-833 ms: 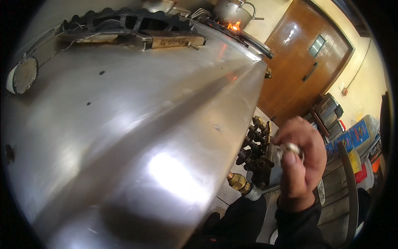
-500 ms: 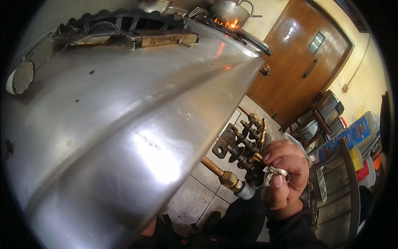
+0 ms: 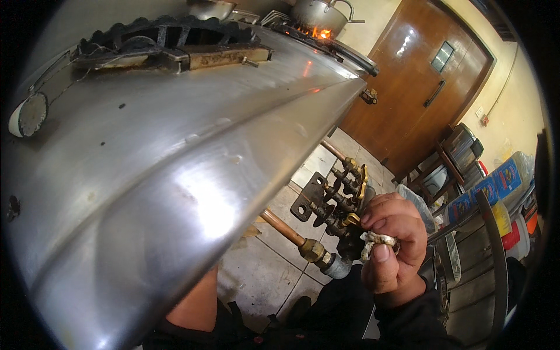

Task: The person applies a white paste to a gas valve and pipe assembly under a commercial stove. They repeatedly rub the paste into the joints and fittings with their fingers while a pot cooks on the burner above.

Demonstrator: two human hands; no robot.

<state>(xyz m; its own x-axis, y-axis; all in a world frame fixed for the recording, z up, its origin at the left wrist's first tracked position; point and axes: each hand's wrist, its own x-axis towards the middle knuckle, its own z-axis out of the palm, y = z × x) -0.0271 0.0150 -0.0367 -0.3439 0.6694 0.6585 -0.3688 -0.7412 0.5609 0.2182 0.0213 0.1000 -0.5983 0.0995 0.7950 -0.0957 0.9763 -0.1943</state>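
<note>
My right hand (image 3: 391,242) is closed, pinching a small crumpled whitish wad (image 3: 379,240) between thumb and fingers. What the wad is made of I cannot make out. Just beyond the fingertips is a brass valve lever (image 3: 352,220); whether they touch it is unclear. It belongs to a dark gas valve manifold (image 3: 338,201) with copper pipe (image 3: 284,227) and a brass nut (image 3: 313,251), beside the stove's front edge. My bare left forearm (image 3: 195,303) reaches beneath the steel stove top (image 3: 151,146), which hides the left hand.
A lit burner (image 3: 318,32) flames under a metal pot (image 3: 319,17) at the far end. Nearer stands a blackened burner ring (image 3: 166,35). A wooden door (image 3: 417,87) is behind. To the right are a metal rack (image 3: 475,268) and blue-labelled containers (image 3: 487,189).
More of my left forearm now shows below the stove edge. My right hand keeps hold of the wad near the valve lever. The whole view has shifted slightly.
</note>
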